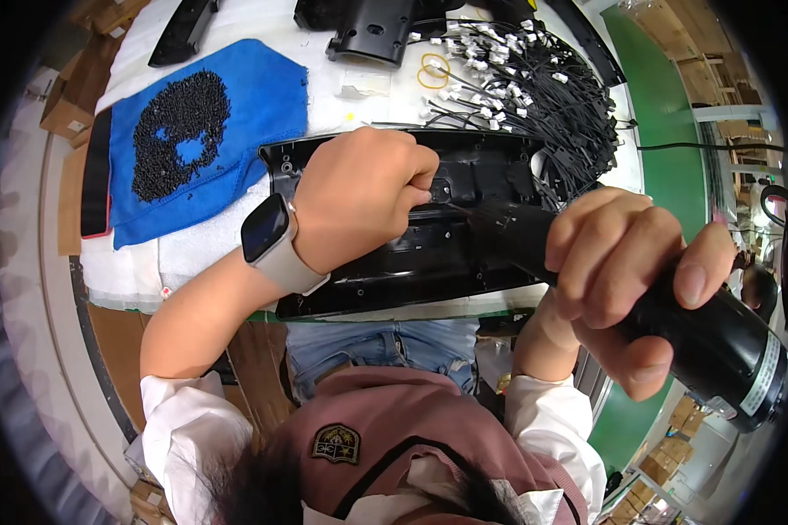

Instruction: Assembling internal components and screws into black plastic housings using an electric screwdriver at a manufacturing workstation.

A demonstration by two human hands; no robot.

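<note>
Head view, looking down over a work table point(193, 254) padded in white. The left hand point(359, 197), a smartwatch point(267, 236) at its wrist, rests curled on a long black plastic housing point(394, 262) that lies across the near edge of the table; its fingertips are pinched together at a small recess near the middle of the housing, though what they pinch, if anything, is too small to make out. The right hand point(626, 280) is closed around the body of a black electric screwdriver point(692, 332), which slants from the lower right toward the housing. The tool's tip reaches the housing just beside the left fingertips; the front part of the tool is blurred.

Left of the housing lies a blue cloth point(271, 96) bearing a heap of small black screws point(179, 131), spread in a ring with bare patches of cloth inside. A dark flat strip with a red edge point(96, 184) lies beside the cloth at the left rim of the table. Beyond the housing, a tangle of black cables with white plugs point(534, 87) covers the far right part of the table, and two yellow rubber bands point(432, 70) lie near it. Further black plastic parts point(372, 31) sit at the far edge. Cardboard boxes point(66, 96) stand to the left of the table, and a green floor point(661, 114) shows to the right.
</note>
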